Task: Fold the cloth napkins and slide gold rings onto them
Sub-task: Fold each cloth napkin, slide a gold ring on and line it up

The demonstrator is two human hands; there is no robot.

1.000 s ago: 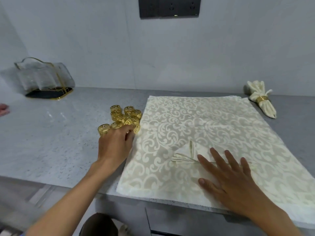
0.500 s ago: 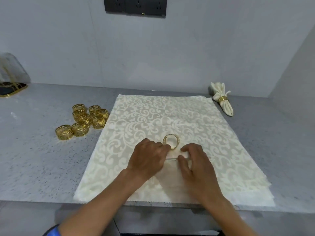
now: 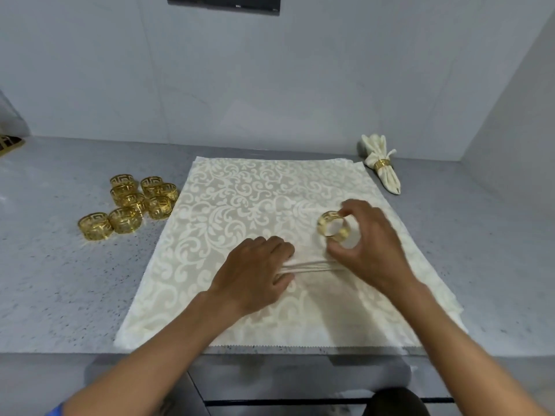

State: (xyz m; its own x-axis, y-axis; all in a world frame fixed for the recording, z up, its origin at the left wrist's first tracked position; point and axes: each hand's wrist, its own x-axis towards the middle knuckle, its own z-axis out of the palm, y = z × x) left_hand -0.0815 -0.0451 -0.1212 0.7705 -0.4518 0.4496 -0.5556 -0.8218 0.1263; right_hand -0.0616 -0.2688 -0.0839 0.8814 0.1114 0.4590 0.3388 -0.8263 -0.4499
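Observation:
A cream napkin (image 3: 240,205) with a swirl pattern lies flat on the grey counter (image 3: 75,280). Its middle is gathered into narrow pleats (image 3: 315,265). My left hand (image 3: 255,274) grips the left end of these pleats. My right hand (image 3: 372,244) pinches a gold ring (image 3: 332,228) between thumb and fingers, just above the right end of the pleats. Several more gold rings (image 3: 135,202) sit in a cluster on the counter left of the napkin. A finished napkin (image 3: 383,166), rolled and with a gold ring round it, lies at the back right.
A pale wall rises behind the counter, with a dark socket panel (image 3: 223,3) at the top. A side wall (image 3: 510,115) closes the right end. The counter's front edge runs just below the napkin. A gold-edged item (image 3: 9,144) shows at the far left.
My left hand took a ring from the cluster and brought it to the napkin's middle. The ring is now in my right hand, further right, and my left hand grips the pleats.

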